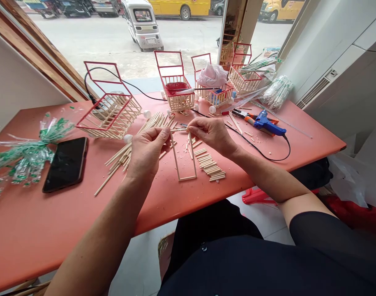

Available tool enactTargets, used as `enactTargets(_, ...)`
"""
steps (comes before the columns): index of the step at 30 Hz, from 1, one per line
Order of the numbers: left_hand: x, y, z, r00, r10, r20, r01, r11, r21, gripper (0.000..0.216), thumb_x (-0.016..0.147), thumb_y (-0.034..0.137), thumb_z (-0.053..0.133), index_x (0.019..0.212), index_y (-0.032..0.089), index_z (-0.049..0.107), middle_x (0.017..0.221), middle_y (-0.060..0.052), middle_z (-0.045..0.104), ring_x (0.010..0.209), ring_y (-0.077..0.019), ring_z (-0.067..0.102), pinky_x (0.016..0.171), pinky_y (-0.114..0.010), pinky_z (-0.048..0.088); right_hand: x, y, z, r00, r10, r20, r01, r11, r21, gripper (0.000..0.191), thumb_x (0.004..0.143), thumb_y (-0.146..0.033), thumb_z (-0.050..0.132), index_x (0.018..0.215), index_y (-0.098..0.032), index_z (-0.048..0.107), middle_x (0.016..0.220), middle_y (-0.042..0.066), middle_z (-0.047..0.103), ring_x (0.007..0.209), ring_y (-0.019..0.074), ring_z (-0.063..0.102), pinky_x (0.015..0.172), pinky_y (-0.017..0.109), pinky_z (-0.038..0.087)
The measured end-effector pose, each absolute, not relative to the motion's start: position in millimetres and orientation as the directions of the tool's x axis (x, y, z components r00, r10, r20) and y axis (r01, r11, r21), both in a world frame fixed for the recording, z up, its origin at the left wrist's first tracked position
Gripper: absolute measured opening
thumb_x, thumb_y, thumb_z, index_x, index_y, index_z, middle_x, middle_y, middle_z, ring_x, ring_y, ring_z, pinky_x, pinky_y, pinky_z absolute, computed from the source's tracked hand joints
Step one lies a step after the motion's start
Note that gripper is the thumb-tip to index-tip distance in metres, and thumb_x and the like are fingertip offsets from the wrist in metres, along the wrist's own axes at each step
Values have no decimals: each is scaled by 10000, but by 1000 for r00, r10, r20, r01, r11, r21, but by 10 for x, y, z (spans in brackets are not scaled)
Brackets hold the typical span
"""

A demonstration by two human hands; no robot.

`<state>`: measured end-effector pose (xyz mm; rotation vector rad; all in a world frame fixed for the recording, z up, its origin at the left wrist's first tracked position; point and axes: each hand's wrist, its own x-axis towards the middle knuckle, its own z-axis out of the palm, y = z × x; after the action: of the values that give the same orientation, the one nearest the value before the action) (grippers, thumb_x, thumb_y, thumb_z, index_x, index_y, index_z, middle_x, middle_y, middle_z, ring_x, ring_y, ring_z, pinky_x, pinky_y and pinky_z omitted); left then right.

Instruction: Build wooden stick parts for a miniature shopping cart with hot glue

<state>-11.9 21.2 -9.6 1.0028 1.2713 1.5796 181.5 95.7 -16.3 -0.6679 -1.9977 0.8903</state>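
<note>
A narrow rectangular frame of thin wooden sticks (188, 178) is held up between my two hands over the table. My left hand (149, 150) pinches its far left corner, and my right hand (211, 133) pinches the far right corner. The frame's short near side points toward me. Beneath and left of it, long wooden sticks (116, 158) lie in a loose pile, partly hidden by my left hand. Short cut sticks (211, 166) lie in a rough row to the right, below my right hand. Small offcuts are scattered between.
Small stick carts with red edges (109, 113) stand along the back of the pink table (92, 222). A blue glue gun (269, 123) and pliers (241, 114) lie right, its cord curving nearby. A black phone (66, 164) and plastic wrappers (30, 152) lie left; bundled sticks (277, 92) lie back right.
</note>
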Motion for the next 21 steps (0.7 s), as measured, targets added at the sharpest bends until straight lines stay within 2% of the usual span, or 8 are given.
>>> enactTargets(6,-126,219,-112,-330,939,92,-70,-122,990,179,758,259,878,670,181,743,573,13,609,525,-87,495,545,-228,412,1815,935,-161,-532,711,460,124,602,-789,457,1071,-571,678,889,-155,726,775,12,716,686,99,635,671,237,512)
enactTargets(13,-120,238,-131,-348,933,93,-62,-122,991,188,707,286,879,646,185,734,570,16,607,522,-88,485,547,-232,410,1800,947,-195,-535,717,447,124,590,-798,309,1071,-392,678,880,-153,722,780,10,721,699,95,638,686,229,522)
enactTargets(21,-113,241,-141,-357,927,110,-68,-144,987,139,681,268,849,636,177,754,563,6,614,508,-88,489,533,-237,396,1805,950,-196,-538,721,437,122,579,-806,374,1070,-480,685,892,-153,718,770,6,711,679,91,634,656,223,516)
